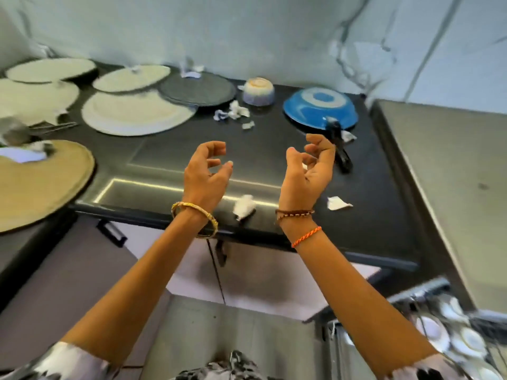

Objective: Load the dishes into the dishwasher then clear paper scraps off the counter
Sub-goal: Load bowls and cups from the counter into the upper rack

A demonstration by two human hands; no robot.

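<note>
We see a glossy black table (274,165) mirroring a light strip, woven matt placemats (137,113) beside crumpled white paper scraps (244,208), a glazed ceramic bowl (258,91), and a glossy blue enamelled pan (319,109) with a black plastic handle (340,149).

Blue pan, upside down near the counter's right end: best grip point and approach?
Take the blue pan by its black handle, probably with the right hand, coming from the front. The pan lies face down, so its rim offers little purchase, while the handle points toward the person and sits beside that hand.
</note>
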